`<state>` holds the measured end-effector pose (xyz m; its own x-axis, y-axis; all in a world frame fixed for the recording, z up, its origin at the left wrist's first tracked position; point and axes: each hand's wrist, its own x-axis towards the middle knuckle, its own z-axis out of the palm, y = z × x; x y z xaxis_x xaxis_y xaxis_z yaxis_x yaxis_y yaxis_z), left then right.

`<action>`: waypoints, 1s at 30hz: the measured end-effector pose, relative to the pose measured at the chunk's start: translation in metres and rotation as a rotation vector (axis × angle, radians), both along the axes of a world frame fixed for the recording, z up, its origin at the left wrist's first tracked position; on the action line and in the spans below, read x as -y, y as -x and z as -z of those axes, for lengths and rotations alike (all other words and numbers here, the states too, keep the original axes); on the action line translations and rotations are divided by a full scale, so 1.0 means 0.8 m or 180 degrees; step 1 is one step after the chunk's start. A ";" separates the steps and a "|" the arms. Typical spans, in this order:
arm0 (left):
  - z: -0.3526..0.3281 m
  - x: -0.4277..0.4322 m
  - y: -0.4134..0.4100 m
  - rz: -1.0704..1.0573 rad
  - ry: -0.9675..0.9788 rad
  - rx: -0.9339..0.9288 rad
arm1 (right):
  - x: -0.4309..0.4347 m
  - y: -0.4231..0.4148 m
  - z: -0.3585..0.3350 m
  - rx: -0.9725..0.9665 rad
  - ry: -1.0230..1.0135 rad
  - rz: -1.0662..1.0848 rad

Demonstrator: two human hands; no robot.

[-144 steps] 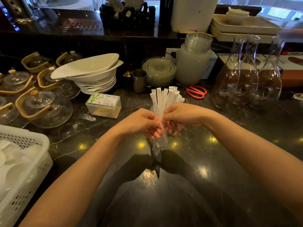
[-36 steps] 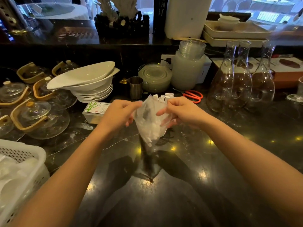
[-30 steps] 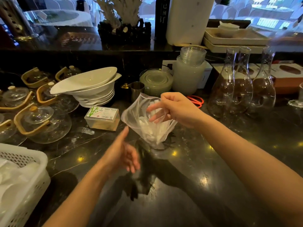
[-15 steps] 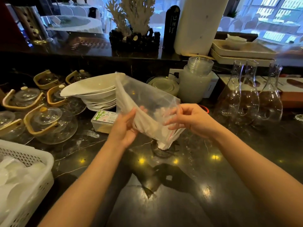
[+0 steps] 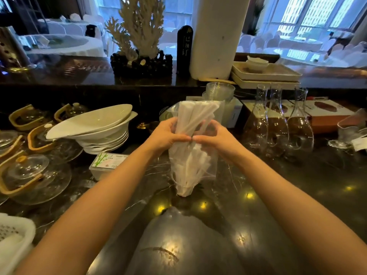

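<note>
While the clear bag [image 5: 190,167] stands on its lower end mid-bench [image 5: 278,195], the left hand [image 5: 164,135] and right hand [image 5: 214,137] each curl round its waist, thumbs touching on the near side, probably to bunch the white wrapped sticks [image 5: 196,114] inside.

Cool blue daylight enters through the windows [image 5: 309,18] beyond the far edge of the worktop [image 5: 297,195], which itself lies dim. Small yellow reflections glint on its polished top, with broad pale glare toward the near edge. The bag [image 5: 190,155] looks milky, slightly smeared. Wide-angle bending curves both sides; the basket [image 5: 14,235] at the near left corner blurs.
</note>
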<state>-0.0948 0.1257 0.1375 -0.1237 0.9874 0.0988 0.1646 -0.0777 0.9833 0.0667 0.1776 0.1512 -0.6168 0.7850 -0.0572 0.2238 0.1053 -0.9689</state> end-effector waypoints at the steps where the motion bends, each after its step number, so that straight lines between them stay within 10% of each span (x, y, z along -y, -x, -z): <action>1: 0.001 -0.003 -0.002 0.0064 0.0005 0.0015 | 0.000 0.002 0.003 -0.0019 -0.0051 0.0099; 30: -0.003 -0.019 -0.007 0.0209 -0.0164 -0.0373 | -0.001 0.011 0.023 -0.0436 -0.0217 0.0519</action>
<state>-0.0894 0.1409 0.1395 -0.0435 0.9863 0.1594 0.2708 -0.1419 0.9521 0.0577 0.1786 0.1332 -0.4799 0.8741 0.0750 0.1101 0.1448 -0.9833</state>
